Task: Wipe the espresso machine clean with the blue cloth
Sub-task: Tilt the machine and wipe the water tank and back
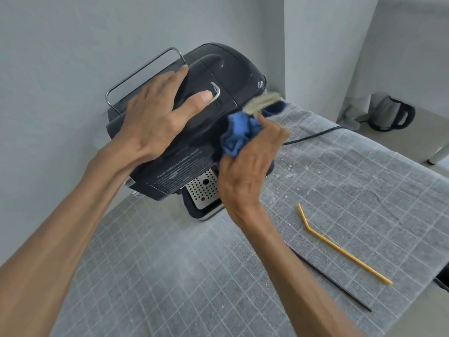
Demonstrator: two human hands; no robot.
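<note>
- The table is covered with a grey cloth marked in a pale grid, dotted with small white crumbs near the machine; it stands against a plain pale wall at the back and left.
- On the right the grey cloth ends at a straight edge, with a lower pale floor beyond it, where a dark kettle sits in the corner and a white furniture leg shows at the frame edge.
- The near and right parts of the table lie open, broken only by a bent yellow straw and a thin black stick lying just beside it.
- The black espresso machine stands at the back of the table close to the wall, with a wire rail on top and a perforated metal drip tray at its base.
- A black cord trails from behind the machine across the grey cloth to the right.
- The left hand lies flat on top of the machine, fingers straight and spread, pressing on it.
- The right hand grips the bunched blue cloth, fingers curled round it, against the machine's right front side; the cloth's far end is blurred.
</note>
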